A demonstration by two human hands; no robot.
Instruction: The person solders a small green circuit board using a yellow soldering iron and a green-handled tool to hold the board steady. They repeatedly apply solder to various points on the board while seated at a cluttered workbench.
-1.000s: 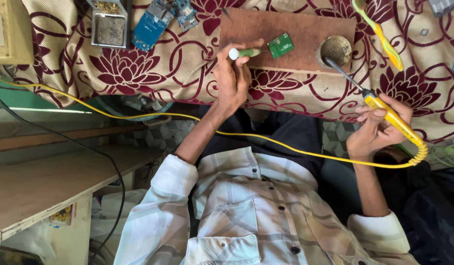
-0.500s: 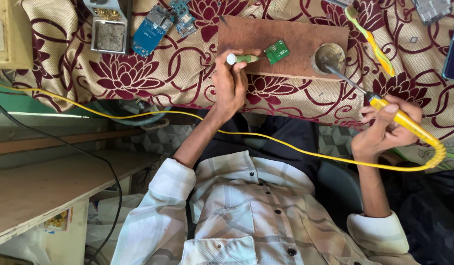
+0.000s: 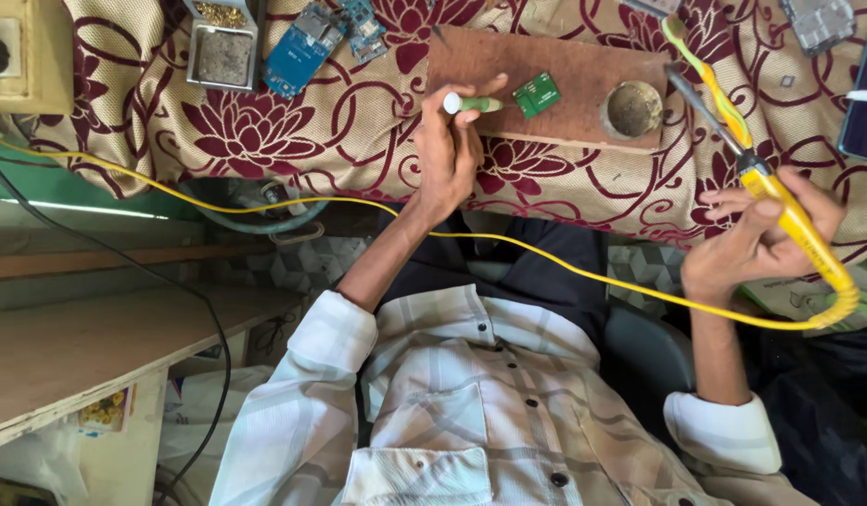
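Worktop [image 3: 124,122]: one, covered by a beige cloth with maroon flowers; it fills the top of your view.
Wooden board [image 3: 583,70]: one brown slab lying on the cloth, straight ahead of you.
Hands: two, well apart. Your left hand [image 3: 449,150] is closed around one small green-handled tool [image 3: 471,103], whose tip reaches the green circuit board. Your right hand [image 3: 756,239] is closed around one yellow soldering iron [image 3: 789,215], held off the board's right end.
Yellow cord [image 3: 265,201]: one, running from the iron across your lap to the left.
Blue circuit boards [image 3: 302,47]: two, on the cloth at upper left.
Metal tray [image 3: 222,56]: one, beside them.
Round tin [image 3: 633,108]: one, on the board's right end.
Green circuit board [image 3: 536,94]: one, small, on the wooden board.
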